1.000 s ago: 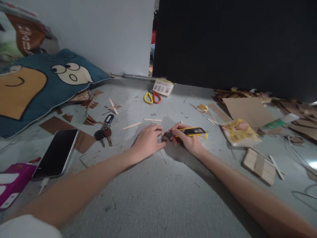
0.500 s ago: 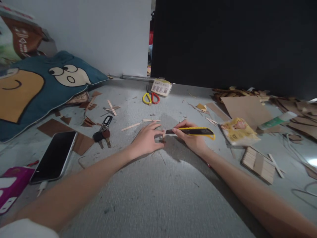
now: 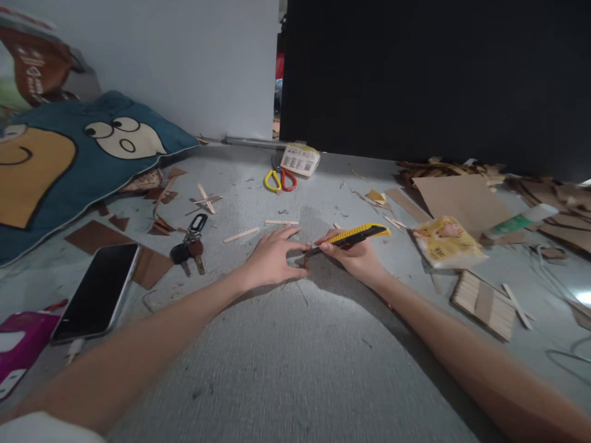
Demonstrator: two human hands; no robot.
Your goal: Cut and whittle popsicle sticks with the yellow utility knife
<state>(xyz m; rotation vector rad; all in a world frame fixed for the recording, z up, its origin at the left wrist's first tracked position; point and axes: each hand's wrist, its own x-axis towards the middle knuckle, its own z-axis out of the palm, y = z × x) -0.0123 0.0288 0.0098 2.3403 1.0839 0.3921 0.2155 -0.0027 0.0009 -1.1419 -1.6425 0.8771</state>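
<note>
My right hand (image 3: 360, 261) is wrapped round a yellow and black utility knife (image 3: 362, 234), its blade end pointing left and down. That end meets or nearly meets a small brown piece (image 3: 306, 259), perhaps card or wood, standing at the fingertips of my left hand (image 3: 271, 258). Thumb and a finger of the left hand close on the piece's two ends, while the other fingers lie on the table. Just beyond the left hand are two flat wooden sticks, one angled (image 3: 241, 235) and one level (image 3: 281, 222).
Keys (image 3: 191, 249), a phone (image 3: 96, 292) and brown card scraps (image 3: 95, 237) lie to the left, by a blue cushion (image 3: 133, 163). Scissors (image 3: 280, 180) are at the back. On the right are a yellow packet (image 3: 447, 243), a stick bundle (image 3: 482, 304) and a glue stick (image 3: 521, 221).
The knife has tilted, its rear end rising and swinging leftward, and its blade end has come down toward the small piece. The left hand keeps its pinch nearly in place.
</note>
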